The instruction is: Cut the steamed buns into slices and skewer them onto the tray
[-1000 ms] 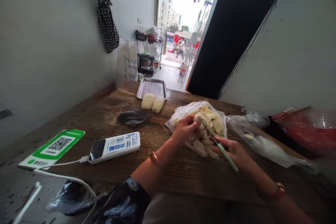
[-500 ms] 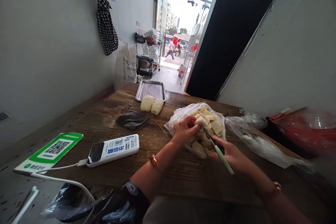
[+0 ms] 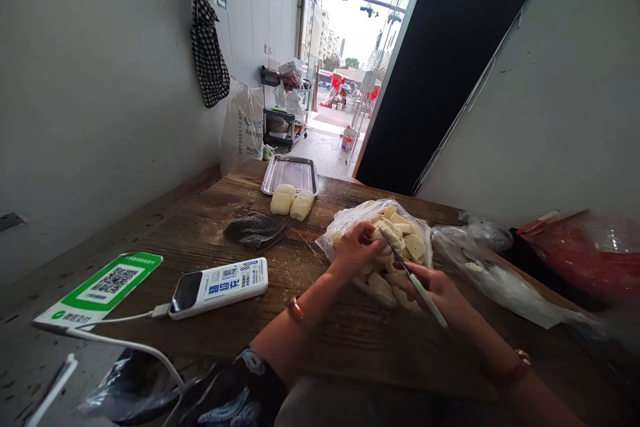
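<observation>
My left hand (image 3: 356, 250) is closed on a pale steamed bun (image 3: 386, 235), held over a clear plastic bag (image 3: 343, 221) spread on the wooden table. My right hand (image 3: 431, 285) grips a knife (image 3: 427, 299) by its light green handle. The narrow blade lies against the bun, close to my left fingertips; how deep it sits in the bun I cannot tell. Cut bun pieces (image 3: 414, 247) are heaped in the bag beyond and below my hands. My left palm and the lower side of the bun are hidden.
Two whole buns (image 3: 283, 199) lie by a metal tray (image 3: 293, 173). A dark cloth (image 3: 255, 230), a white power bank (image 3: 233, 287) with a cable and a green QR-code sign (image 3: 107, 287) are at left. A crumpled plastic bag (image 3: 500, 280) and red bag (image 3: 590, 247) are right.
The knife blade has come up from below the bun to lie across its near face. The view has shifted slightly, and a person walking outside is out of sight.
</observation>
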`<state>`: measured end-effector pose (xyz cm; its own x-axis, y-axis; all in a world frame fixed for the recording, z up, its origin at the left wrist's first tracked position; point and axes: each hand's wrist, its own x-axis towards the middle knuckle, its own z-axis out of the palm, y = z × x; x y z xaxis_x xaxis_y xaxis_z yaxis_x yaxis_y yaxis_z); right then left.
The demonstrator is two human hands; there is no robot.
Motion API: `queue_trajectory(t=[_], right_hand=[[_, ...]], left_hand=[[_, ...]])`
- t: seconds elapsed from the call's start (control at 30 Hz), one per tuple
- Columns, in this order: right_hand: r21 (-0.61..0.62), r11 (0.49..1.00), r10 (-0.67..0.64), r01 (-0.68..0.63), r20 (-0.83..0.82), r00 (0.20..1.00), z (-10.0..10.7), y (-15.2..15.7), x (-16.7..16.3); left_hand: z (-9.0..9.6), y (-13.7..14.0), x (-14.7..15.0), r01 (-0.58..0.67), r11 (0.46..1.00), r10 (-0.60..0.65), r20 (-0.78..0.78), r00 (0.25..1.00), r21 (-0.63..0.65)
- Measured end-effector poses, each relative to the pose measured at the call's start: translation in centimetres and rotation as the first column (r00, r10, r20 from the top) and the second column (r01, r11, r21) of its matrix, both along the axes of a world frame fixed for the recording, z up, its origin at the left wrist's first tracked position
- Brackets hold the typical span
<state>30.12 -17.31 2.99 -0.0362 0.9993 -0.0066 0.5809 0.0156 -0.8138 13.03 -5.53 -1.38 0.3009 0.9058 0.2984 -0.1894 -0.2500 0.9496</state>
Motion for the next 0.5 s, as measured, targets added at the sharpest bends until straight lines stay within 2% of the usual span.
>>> queue_trajectory(t=[0.13,0.23,0.37,0.5], right_hand=[[-0.024,1.000,0.009,-0.009,0.004,1.000,-0.5,0.4,0.0],[-0.087,0.996,-0.015,0.012,-0.040,0.999,-0.7,1.1,-0.1],[-0.196,0.980,-0.068,0.034,-0.166,0.984,-0.8,2.1,0.1],[-0.249,0.967,-0.153,0.061,-0.373,0.915,-0.7,2.9,0.7]], left_hand=[[0.1,0.1,-0.1,-0.021,1.000,0.021,-0.015,1.000,-0.016],[0.1,0.0,-0.2,0.008,0.999,-0.007,0.012,1.000,-0.037],[0.0,0.2,-0.4,0.095,0.988,-0.076,0.148,0.986,-0.125],[-0.2,0.9,-0.6,0.138,0.958,-0.053,0.318,0.947,-0.250]])
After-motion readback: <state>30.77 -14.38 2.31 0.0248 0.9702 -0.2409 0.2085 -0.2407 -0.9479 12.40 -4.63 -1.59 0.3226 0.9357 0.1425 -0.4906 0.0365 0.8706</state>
